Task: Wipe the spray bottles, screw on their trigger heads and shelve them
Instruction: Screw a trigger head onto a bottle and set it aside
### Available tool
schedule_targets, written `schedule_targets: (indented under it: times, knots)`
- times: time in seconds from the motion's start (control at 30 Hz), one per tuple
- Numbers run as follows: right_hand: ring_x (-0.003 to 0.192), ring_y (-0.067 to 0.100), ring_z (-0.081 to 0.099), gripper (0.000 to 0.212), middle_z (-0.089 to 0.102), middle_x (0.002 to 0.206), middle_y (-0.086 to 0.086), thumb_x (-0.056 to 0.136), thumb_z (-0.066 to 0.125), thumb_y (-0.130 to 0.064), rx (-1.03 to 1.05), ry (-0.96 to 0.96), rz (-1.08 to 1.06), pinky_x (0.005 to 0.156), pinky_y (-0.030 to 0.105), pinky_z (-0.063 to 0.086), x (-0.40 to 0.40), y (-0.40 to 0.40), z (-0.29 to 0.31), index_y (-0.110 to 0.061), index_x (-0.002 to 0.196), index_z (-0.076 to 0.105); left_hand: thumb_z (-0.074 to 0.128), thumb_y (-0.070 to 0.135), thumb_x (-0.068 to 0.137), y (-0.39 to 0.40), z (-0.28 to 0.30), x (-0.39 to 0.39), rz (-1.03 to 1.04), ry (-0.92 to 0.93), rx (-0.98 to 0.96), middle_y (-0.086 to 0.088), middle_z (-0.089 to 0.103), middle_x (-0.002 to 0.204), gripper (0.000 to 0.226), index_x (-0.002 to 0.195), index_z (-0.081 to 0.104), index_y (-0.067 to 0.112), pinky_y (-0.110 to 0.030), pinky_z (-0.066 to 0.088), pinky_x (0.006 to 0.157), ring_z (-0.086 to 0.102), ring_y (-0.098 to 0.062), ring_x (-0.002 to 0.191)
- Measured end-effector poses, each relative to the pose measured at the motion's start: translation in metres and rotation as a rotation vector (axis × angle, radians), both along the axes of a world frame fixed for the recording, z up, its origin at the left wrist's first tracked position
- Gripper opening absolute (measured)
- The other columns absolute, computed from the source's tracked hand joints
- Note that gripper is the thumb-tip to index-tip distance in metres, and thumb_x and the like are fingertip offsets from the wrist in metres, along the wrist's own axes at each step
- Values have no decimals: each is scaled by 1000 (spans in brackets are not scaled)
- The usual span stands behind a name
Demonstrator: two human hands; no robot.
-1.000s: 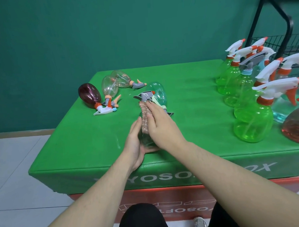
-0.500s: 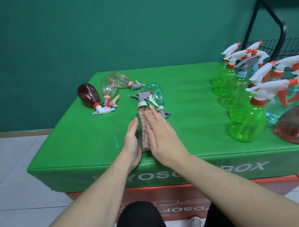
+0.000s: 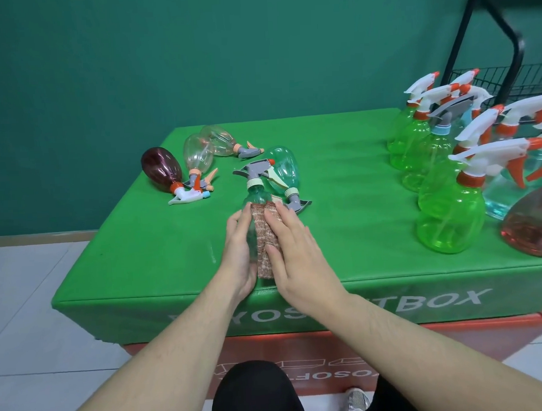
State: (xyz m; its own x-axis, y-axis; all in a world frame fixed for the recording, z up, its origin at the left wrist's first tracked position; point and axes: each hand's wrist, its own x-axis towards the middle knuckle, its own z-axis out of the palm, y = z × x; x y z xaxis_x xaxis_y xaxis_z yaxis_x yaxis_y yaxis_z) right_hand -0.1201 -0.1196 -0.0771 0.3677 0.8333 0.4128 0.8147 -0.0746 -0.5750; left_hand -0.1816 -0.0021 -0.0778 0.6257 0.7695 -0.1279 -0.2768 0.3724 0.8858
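Clear green spray bottle [image 3: 254, 203] with grey trigger head lying at frame centre on green table [image 3: 340, 177], left hand [image 3: 239, 253] cupping its side, right hand [image 3: 291, 248] pressing brownish cloth [image 3: 265, 236] along it, fingers seemingly flat.

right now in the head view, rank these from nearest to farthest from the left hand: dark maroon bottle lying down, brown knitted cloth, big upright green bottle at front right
1. Brown knitted cloth, right beside the left hand.
2. Dark maroon bottle, lying far-left.
3. Big upright green bottle, front right.
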Motion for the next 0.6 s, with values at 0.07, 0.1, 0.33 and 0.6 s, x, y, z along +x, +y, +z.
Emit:
schedule_targets:
  times: [0.07,0.1,0.33,0.6]
  knots:
    - [156,15,6,57,12,169,-3,104,28,-36,32,-2,-1,125,49,17,1,5,2,-20,159,24,66,53,94,1,0,0,-46,1,-6,-16,69,128,60,137,56,12,-39,58,91,70,-28,113]
    - [156,17,8,57,14,168,-1,104,27,-36,44,4,-7,125,47,17,1,9,4,-18,158,26,65,55,93,1,-1,0,-73,-4,-5,-17,66,136,68,143,55,11,-38,56,95,67,-29,121]
    - [152,20,20,51,28,163,6,105,32,-25,33,-1,-38,126,35,11,12,39,31,-10,153,38,38,49,107,-2,5,-4,-170,-6,-30,-1,77,115,42,125,68,26,-32,60,67,75,-13,99]
    - [148,11,29,49,34,162,-2,108,35,-25,-85,242,-111,115,23,22,24,59,53,-19,156,36,44,51,104,0,4,-6,-136,60,-60,-14,75,118,51,142,58,19,-48,63,69,77,-29,97]
